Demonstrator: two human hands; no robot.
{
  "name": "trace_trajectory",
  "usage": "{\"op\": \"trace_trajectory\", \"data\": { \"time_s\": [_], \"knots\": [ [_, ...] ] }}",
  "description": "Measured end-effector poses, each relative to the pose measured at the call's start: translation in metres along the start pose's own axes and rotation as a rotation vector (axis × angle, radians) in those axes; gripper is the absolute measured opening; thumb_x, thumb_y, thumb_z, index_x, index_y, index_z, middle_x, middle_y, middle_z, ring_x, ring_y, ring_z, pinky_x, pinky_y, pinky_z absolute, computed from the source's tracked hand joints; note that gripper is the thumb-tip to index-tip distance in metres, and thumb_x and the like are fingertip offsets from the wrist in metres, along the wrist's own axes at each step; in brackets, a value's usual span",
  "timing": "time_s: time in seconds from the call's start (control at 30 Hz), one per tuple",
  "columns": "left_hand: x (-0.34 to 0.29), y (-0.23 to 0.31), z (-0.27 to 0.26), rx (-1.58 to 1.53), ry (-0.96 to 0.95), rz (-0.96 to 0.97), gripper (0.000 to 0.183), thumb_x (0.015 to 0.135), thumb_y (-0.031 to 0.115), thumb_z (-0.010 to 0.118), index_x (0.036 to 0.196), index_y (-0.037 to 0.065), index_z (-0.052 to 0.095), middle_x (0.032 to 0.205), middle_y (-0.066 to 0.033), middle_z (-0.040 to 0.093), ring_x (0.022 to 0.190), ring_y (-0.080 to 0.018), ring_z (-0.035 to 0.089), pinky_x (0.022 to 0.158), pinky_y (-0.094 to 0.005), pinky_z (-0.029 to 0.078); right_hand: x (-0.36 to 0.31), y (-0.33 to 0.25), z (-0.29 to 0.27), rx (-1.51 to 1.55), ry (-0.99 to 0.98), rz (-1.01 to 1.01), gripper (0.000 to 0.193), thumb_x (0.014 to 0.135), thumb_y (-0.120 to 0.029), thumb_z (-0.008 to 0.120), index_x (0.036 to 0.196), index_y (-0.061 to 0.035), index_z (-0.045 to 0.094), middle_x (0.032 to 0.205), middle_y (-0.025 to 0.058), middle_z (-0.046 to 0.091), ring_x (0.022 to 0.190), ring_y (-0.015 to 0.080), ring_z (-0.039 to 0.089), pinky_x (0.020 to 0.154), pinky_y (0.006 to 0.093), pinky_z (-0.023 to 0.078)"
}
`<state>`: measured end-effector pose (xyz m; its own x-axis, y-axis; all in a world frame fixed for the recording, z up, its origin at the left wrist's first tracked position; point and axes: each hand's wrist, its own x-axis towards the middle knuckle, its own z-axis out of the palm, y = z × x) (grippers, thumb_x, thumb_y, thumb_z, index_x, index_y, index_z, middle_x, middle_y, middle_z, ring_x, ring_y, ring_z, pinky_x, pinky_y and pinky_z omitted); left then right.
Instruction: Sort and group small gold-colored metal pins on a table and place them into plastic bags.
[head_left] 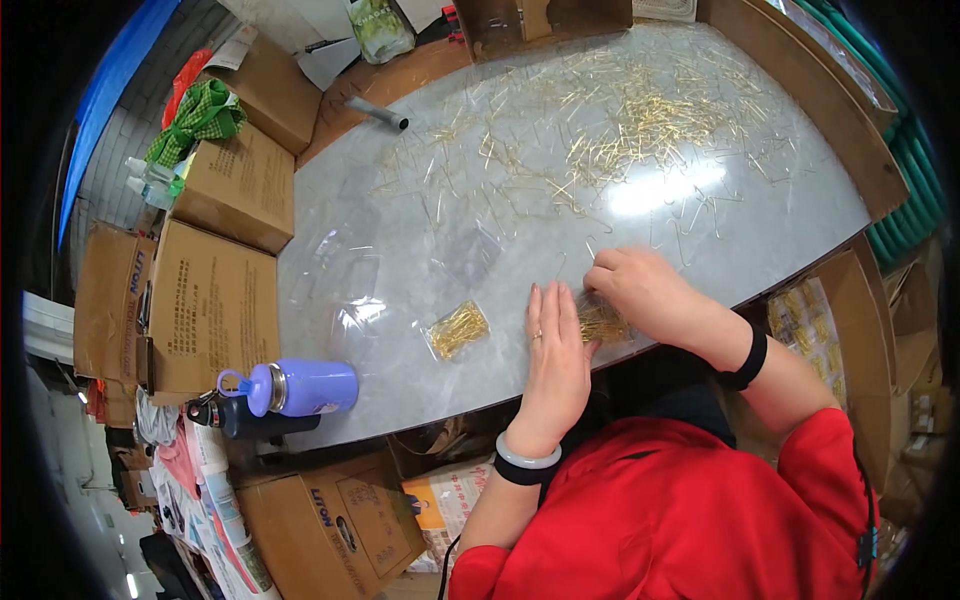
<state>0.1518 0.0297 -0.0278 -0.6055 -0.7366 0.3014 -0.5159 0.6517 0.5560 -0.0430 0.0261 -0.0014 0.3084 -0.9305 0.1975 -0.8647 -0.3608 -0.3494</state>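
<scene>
Left hand (pixel 556 350) lies flat beside a clear bag of gold pins (pixel 603 322); right hand's (pixel 640 290) grip pinches it.

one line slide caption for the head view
Left hand flat beside right hand pressing a small bag of gold pins.

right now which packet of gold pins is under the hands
The clear packet of gold pins at the table's near edge, under both hands; the other packet lies untouched to its left.
</scene>
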Motion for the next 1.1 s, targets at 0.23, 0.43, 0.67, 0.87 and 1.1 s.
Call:
{"op": "trace_trajectory", "data": {
  "time_s": [0.23, 0.43, 0.67, 0.87, 1.1],
  "knots": [
    [0.002, 0.000, -0.002, 0.041, -0.082, 0.076, 0.060, 0.091, 0.000, 0.061, 0.146, -0.004, 0.037, 0.144, -0.0229, 0.042, 0.140, -0.0453, 0.036, 0.118, -0.0573, 0.024, -0.039, -0.002, -0.010, 0.069, 0.327, 0.208, 0.020, 0.083, -0.004, 0.067, 0.104, -0.0036, 0.067, 0.099, 0.0120, 0.062, 0.090, 0.0335, 0.060, 0.080, 0.0418, 0.051],
    [0.002, -0.004, -0.001, -0.038, -0.092, 0.132, 0.059, 0.090, -0.003, 0.061, 0.146, -0.001, 0.040, 0.141, -0.0211, 0.045, 0.135, -0.0427, 0.042, 0.117, -0.0563, 0.028, -0.040, -0.010, 0.003, -0.046, 0.238, 0.200, 0.032, 0.081, -0.001, 0.065, 0.113, -0.0024, 0.063, 0.105, 0.0131, 0.059, 0.097, 0.0332, 0.057, 0.085, 0.0419, 0.050],
    [0.002, -0.003, -0.001, -0.059, -0.033, 0.093, 0.064, 0.088, -0.005, 0.062, 0.147, -0.004, 0.036, 0.145, -0.0258, 0.039, 0.136, -0.0463, 0.038, 0.116, -0.0501, 0.032, -0.012, -0.006, -0.003, 0.022, 0.224, 0.000, 0.030, 0.082, -0.003, 0.059, 0.112, -0.0028, 0.065, 0.107, 0.0115, 0.060, 0.101, 0.0316, 0.057, 0.087, 0.0404, 0.049],
    [0.004, -0.004, 0.000, -0.034, -0.033, 0.096, 0.064, 0.088, -0.006, 0.061, 0.147, -0.006, 0.036, 0.146, -0.0265, 0.039, 0.138, -0.0457, 0.037, 0.117, -0.0517, 0.030, -0.012, -0.006, -0.004, -0.078, 0.069, -0.070, 0.030, 0.083, -0.007, 0.059, 0.112, -0.0046, 0.066, 0.109, 0.0096, 0.062, 0.100, 0.0313, 0.059, 0.088, 0.0403, 0.049],
    [0.000, -0.004, 0.004, 0.045, -0.065, 0.142, 0.059, 0.092, -0.002, 0.057, 0.147, -0.005, 0.037, 0.148, -0.0240, 0.040, 0.141, -0.0444, 0.035, 0.118, -0.0568, 0.026, -0.066, -0.018, -0.015, 0.161, 0.255, 0.188, 0.027, 0.081, -0.006, 0.070, 0.108, -0.0075, 0.067, 0.104, 0.0085, 0.063, 0.099, 0.0296, 0.058, 0.087, 0.0400, 0.049]
  ]
}}
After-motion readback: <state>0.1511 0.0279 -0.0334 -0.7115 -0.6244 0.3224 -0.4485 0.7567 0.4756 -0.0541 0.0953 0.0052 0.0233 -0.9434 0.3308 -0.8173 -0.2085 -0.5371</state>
